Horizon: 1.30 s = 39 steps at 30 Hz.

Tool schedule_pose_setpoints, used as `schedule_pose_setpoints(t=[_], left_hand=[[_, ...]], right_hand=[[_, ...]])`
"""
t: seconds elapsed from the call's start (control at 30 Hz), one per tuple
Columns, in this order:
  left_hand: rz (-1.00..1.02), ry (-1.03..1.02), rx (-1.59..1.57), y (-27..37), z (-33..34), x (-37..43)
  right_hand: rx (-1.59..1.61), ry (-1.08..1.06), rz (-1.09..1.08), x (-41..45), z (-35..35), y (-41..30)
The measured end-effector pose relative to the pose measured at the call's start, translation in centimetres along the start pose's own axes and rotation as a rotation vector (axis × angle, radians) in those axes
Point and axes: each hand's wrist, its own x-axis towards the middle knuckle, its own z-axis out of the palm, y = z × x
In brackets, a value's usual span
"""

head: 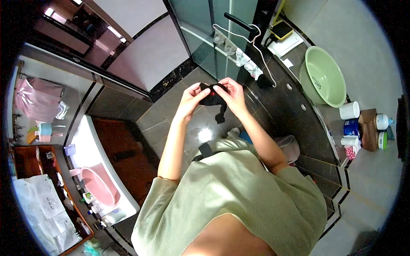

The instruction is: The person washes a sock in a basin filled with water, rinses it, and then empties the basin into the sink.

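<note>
A small black fabric item [212,100], perhaps a sock, is stretched between my two hands, and a narrow part of it dangles below. A bit of red shows at its top edge. My left hand [194,97] pinches its left side between thumb and fingers. On the other side, my right hand [233,94] grips the upper edge the same way. Right of my hands, a white wire clothes hanger [262,60] hangs from a black door handle [238,21]. Several small cloth pieces [241,57], seemingly socks, hang in a row along its lower bar, with a black one [264,81] at the end.
A green plastic basin [323,76] stands on the right ledge, with a phone [282,29] above it and bottles and cups [350,112] below. At left, a white washbasin [93,140] holds a pink basin [99,185]. A glass door [205,35] is ahead.
</note>
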Motion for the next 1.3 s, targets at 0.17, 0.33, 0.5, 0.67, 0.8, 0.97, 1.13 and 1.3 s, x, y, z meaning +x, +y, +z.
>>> schedule_pose_setpoints(t=[0.17, 0.33, 0.5, 0.67, 0.8, 0.97, 1.13, 1.3], left_hand=[[0.230, 0.182, 0.081, -0.3, -1.1, -1.1], [0.211, 0.101, -0.024, 0.0, -1.8, -2.6], [-0.431, -0.041, -0.013, -0.9, -4.0, -3.7], [-0.264, -0.052, -0.220, -1.7, -4.7, -5.1], [0.018, -0.002, -0.176, -1.6, -5.4, -5.5], [0.098, -0.050, 0.004, 0.1, -4.4, -7.1], [0.200, -0.004, 0.166, 0.8, -3.9, -7.5], [0.299, 0.075, 0.239, 0.7, -3.4, -7.8]], right_hand=[[0.059, 0.130, 0.088, -1.0, 1.8, 0.3], [0.284, 0.146, 0.163, -1.9, 3.5, -0.3], [0.368, 0.053, 0.213, -2.6, 4.7, -0.4], [0.300, -0.014, 0.190, -3.7, 4.4, -0.5], [0.359, -0.095, 0.439, -5.1, 4.3, -0.4], [0.440, -0.134, 0.734, -5.7, 4.2, -0.2], [0.030, -0.008, 0.416, -5.7, 5.6, -1.3], [-0.216, 0.174, -0.031, -5.3, 6.1, -1.0]])
